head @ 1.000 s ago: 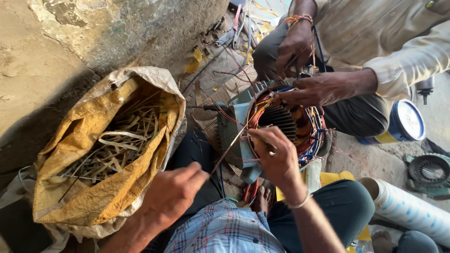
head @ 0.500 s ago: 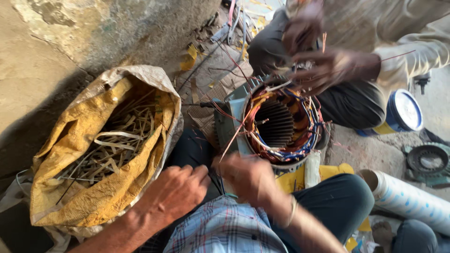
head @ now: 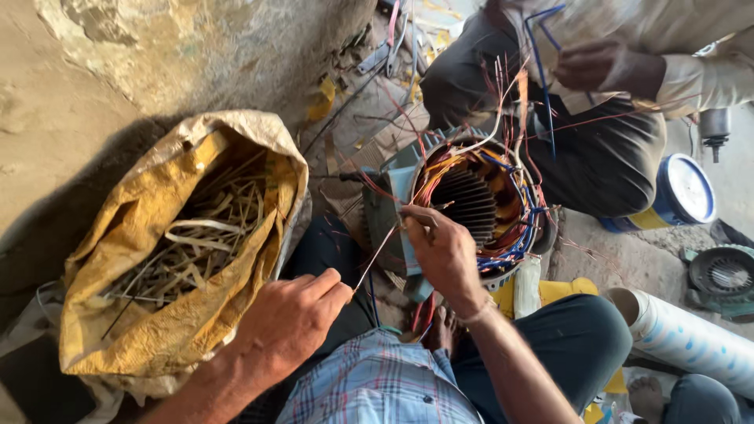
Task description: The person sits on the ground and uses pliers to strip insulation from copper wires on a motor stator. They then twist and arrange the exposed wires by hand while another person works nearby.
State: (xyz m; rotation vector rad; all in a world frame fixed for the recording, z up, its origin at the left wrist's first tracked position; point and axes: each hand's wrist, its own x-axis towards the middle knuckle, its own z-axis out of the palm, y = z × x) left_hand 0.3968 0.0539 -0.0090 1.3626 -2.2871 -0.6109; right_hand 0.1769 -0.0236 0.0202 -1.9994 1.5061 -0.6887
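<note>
A motor stator (head: pixel 479 206) with copper windings and coloured wires stands on the ground before me. My right hand (head: pixel 440 251) rests on its near rim, fingers pinching the upper end of a thin wire (head: pixel 375 259). The wire runs down to my left hand (head: pixel 290 322), which grips its lower end, close to an open yellow sack (head: pixel 181 259) filled with pale strips. Across the stator sits another person, whose hand (head: pixel 589 67) holds blue and red wire leads rising from the windings.
A rough concrete wall (head: pixel 118 63) is at the left. A blue-and-white lidded can (head: pixel 679 196) stands at the right, with a white pipe (head: pixel 683 334) and a grey fan cover (head: pixel 722 275) beside it. Scraps and tools (head: pixel 393 47) litter the ground behind the stator.
My right hand moved from my lap up to the stator's rim, drawing the thin wire taut. The other person's hands lifted off the windings and rose with the wire leads.
</note>
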